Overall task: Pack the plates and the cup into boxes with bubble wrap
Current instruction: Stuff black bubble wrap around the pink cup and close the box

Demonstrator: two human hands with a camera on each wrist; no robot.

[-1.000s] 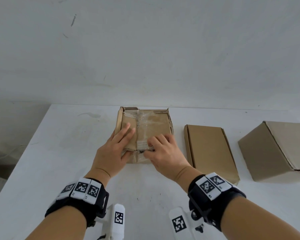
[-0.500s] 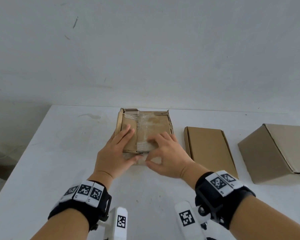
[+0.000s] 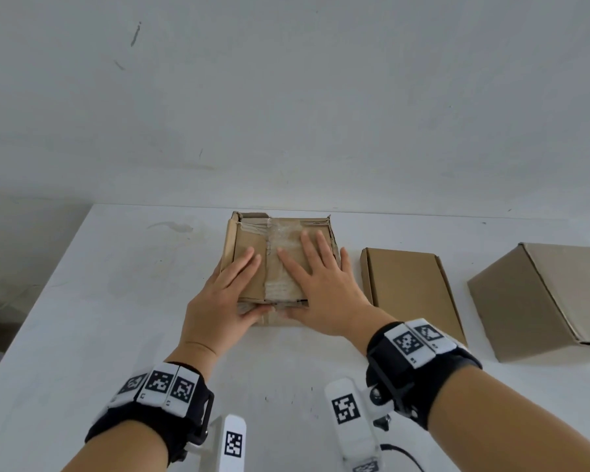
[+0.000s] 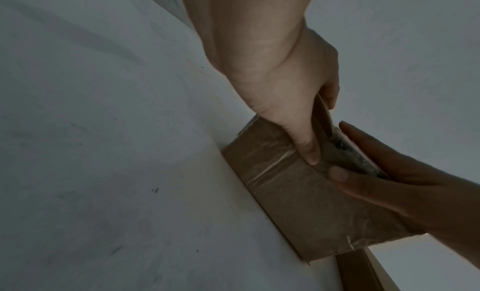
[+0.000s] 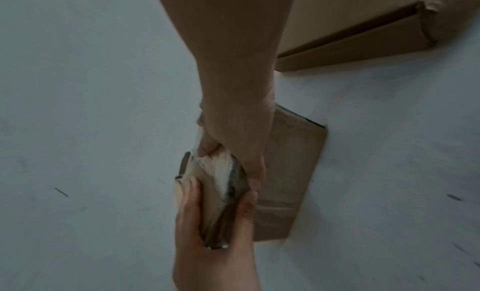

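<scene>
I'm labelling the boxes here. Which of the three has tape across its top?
The leftmost box, under both hands: clear tape runs across its top. The flat middle box and big right box show plain cardboard.

**Two hands on the taped box**

The left hand (image 4: 283, 86) reaches down to a brown cardboard box (image 4: 298, 195) on the white table (image 4: 103, 172), thumb on the near side, fingers over the top flap. The right hand (image 4: 405, 184) comes in from the right, its thumb touching the same edge. Clear tape (image 4: 270, 166) crosses the box's side. Another box's edge (image 4: 358, 273) shows below.
</scene>
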